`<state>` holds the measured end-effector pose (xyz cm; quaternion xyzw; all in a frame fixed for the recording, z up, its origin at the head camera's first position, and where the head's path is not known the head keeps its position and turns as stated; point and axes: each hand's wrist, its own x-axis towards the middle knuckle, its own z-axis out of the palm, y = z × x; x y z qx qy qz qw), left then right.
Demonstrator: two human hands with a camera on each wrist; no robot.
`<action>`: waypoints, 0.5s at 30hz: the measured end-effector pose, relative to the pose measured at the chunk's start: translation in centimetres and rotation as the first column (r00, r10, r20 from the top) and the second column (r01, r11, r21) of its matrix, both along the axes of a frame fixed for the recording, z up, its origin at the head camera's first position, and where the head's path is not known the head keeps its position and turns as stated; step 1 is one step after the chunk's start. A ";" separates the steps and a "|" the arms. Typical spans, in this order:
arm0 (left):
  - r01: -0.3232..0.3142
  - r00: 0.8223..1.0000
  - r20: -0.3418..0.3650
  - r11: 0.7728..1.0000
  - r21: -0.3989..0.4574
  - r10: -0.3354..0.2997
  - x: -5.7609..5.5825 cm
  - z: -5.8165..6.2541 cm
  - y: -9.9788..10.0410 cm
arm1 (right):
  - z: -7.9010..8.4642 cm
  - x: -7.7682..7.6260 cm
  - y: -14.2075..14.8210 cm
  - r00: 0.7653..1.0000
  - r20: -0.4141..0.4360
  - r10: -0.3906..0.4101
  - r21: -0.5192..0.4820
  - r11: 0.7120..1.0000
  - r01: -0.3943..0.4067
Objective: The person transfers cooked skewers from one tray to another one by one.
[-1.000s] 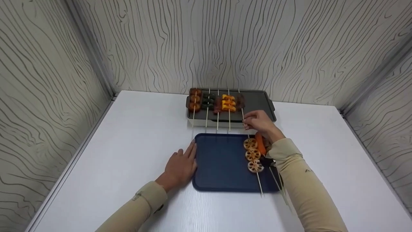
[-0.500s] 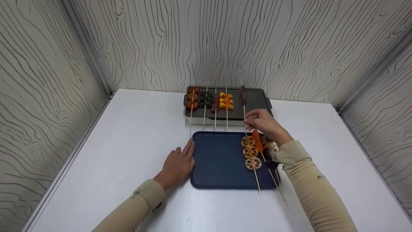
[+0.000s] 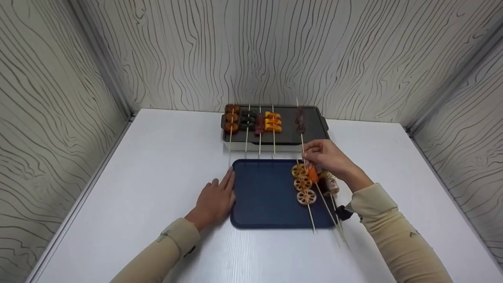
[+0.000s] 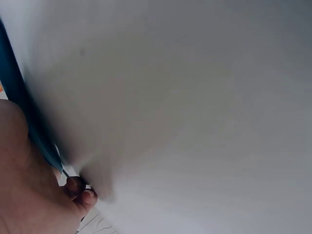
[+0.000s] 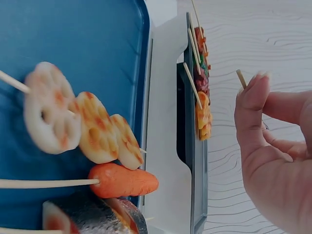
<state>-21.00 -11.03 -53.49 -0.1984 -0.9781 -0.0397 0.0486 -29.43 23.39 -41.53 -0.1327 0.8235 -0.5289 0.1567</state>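
In the head view my right hand (image 3: 329,160) pinches the bare stick end of a dark red meat skewer (image 3: 300,120). The meat hangs over the right part of the grill pan (image 3: 317,131). In the right wrist view the stick's tip (image 5: 241,78) pokes out past the thumb and fingertips. My left hand (image 3: 214,199) rests along the left edge of the blue tray (image 3: 263,196), fingers straight. The left wrist view shows that hand (image 4: 29,170) against the tray's side (image 4: 24,107). On the tray's right lie a lotus root skewer (image 3: 303,183) and an orange carrot-like skewer (image 3: 313,175).
Several skewers lie on the pan's left half: brown round slices (image 3: 232,118), dark green pieces (image 3: 248,120), red meat (image 3: 259,125) and yellow pieces (image 3: 273,122). A silver-and-dark fish-like skewer (image 5: 92,214) lies beside the carrot-like one. A patterned wall (image 3: 251,51) stands behind.
My right hand has lifted the dark red meat skewer off the pan and moved it to the right, away from the yellow pieces. My left hand has stayed at the tray's edge.
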 end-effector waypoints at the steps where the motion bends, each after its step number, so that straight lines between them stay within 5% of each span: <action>1: 0.001 1.000 0.004 1.000 0.005 -0.001 0.0 0.0 0.0 | 0.0 0.3 0.1 1.000 0.004 0.003 -0.004 1.000 -0.003; 15: 0.001 0.999 0.042 1.000 0.009 -0.002 -0.2 -0.2 -0.1 | -0.8 4.3 0.6 0.999 0.012 0.050 -0.032 0.998 -0.050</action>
